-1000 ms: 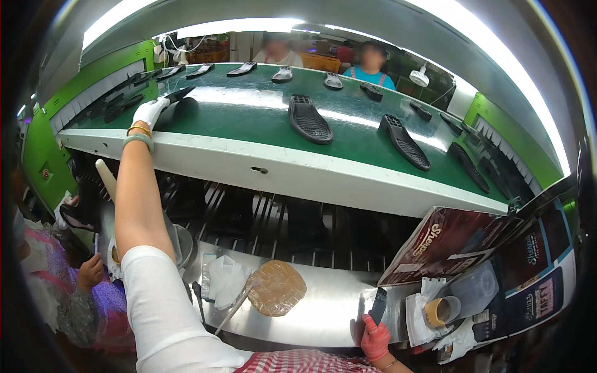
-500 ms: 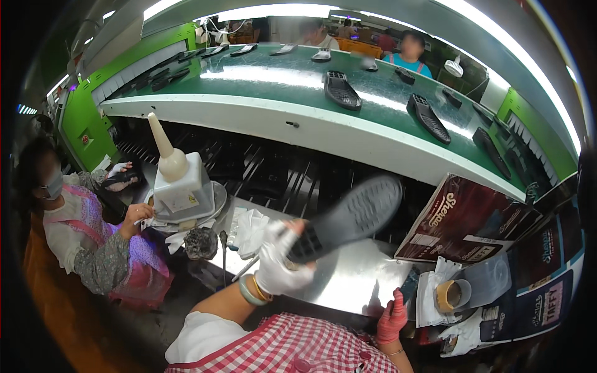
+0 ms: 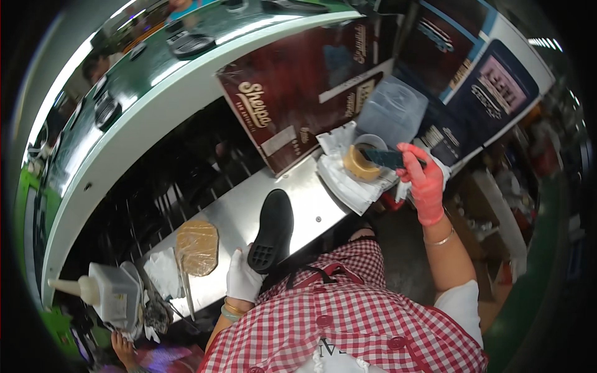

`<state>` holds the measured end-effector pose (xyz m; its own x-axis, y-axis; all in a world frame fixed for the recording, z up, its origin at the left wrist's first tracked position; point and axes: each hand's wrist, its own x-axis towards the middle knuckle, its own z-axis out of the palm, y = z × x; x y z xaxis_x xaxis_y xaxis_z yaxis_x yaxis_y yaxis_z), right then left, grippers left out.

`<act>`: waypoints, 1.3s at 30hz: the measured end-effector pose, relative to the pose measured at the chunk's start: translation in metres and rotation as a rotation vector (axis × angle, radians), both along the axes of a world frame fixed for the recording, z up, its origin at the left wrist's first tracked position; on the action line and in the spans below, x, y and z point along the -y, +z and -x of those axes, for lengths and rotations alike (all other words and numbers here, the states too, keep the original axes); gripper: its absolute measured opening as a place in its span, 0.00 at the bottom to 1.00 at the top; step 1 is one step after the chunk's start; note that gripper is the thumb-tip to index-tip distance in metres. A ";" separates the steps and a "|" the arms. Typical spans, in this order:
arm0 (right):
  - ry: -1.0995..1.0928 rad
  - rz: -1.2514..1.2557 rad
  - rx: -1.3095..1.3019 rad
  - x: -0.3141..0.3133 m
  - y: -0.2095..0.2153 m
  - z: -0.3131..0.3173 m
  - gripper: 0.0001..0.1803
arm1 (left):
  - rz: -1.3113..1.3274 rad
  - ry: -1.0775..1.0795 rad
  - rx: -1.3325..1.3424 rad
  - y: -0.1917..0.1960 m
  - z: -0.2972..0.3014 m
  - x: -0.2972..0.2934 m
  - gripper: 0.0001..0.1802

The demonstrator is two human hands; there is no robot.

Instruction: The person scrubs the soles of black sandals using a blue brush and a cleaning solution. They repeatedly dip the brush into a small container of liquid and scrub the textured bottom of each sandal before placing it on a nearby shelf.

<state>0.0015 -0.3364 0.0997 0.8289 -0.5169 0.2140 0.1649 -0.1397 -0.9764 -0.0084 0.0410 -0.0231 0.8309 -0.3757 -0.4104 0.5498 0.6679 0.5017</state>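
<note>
My left hand (image 3: 241,276), in a white glove, grips a black shoe sole (image 3: 277,217) by its heel end. The heel's square-hollowed side faces up, and the sole points away over the metal bench. A red glove covers my right hand (image 3: 424,186), whose fingers pinch a dark, flat, brush-like tool (image 3: 388,160). That tool's far end reaches over the mouth of a small cup (image 3: 373,144) with a tan band of tape (image 3: 360,165). What is inside the cup cannot be made out.
Behind the cup lies a clear plastic container (image 3: 393,109). Dark red printed cardboard (image 3: 292,93) stands along the bench (image 3: 311,193). A brown-wrapped pad (image 3: 198,247) and a white spouted bottle (image 3: 115,295) are at the left. Soles lie on the green conveyor (image 3: 249,25); another person's hand (image 3: 123,348) shows lower left.
The view has swung right. My left hand has brought the sole down close to my apron. My right hand has moved out to the cup, and the dark tool now shows in its fingers.
</note>
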 end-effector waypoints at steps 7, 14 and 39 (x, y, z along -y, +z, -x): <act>-0.027 0.149 -0.088 0.030 -0.029 -0.027 0.15 | 0.011 -0.089 -0.108 0.018 -0.017 0.050 0.27; 0.011 0.113 -0.181 0.032 -0.033 -0.041 0.17 | 0.003 -0.187 -0.037 0.016 -0.023 0.059 0.26; 0.117 -0.514 -0.096 0.007 -0.059 -0.022 0.12 | 0.083 -0.150 0.070 0.011 -0.036 0.078 0.44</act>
